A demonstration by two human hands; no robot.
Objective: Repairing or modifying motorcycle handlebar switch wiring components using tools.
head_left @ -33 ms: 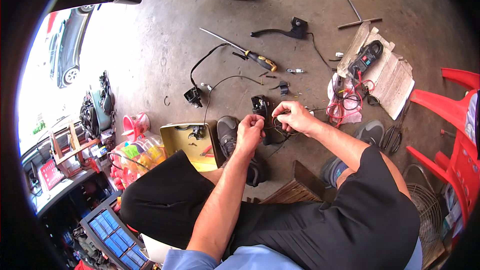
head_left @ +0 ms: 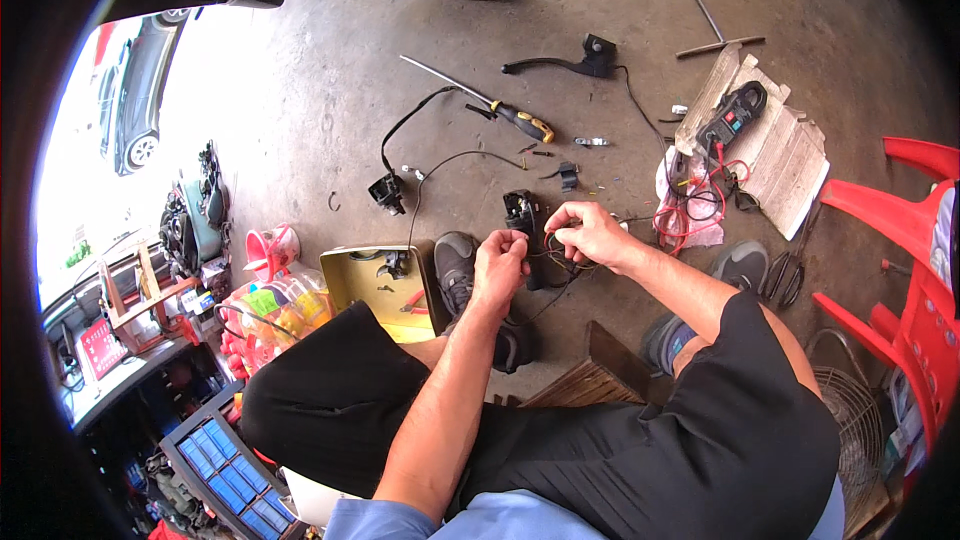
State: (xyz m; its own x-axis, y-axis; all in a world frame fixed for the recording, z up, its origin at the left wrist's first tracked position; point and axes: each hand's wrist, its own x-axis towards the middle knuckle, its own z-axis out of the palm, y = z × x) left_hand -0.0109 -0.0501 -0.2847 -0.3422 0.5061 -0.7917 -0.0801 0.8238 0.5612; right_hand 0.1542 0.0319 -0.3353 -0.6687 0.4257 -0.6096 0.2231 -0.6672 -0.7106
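Low over the concrete floor, between my shoes, my two hands work close together. My left hand (head_left: 502, 262) is closed in a pinch beside a black switch housing (head_left: 519, 208); what its fingertips hold is too small to make out. My right hand (head_left: 590, 238) pinches a thin wire from a loose bundle of wires (head_left: 562, 258), dark with some red and yellow, which lies between the hands. Below the housing a dark tubular part is partly hidden by my left hand. A small black clip-like piece (head_left: 568, 176) lies just beyond my right hand.
Beyond lie a yellow-black screwdriver (head_left: 522, 123), a brake lever (head_left: 590, 58) and another switch (head_left: 385, 194). A clamp meter (head_left: 735, 118) rests on cardboard (head_left: 780, 155) at right. Nearer are an open yellow box (head_left: 340, 285), a wooden block (head_left: 600, 365) and a red chair (head_left: 915, 280).
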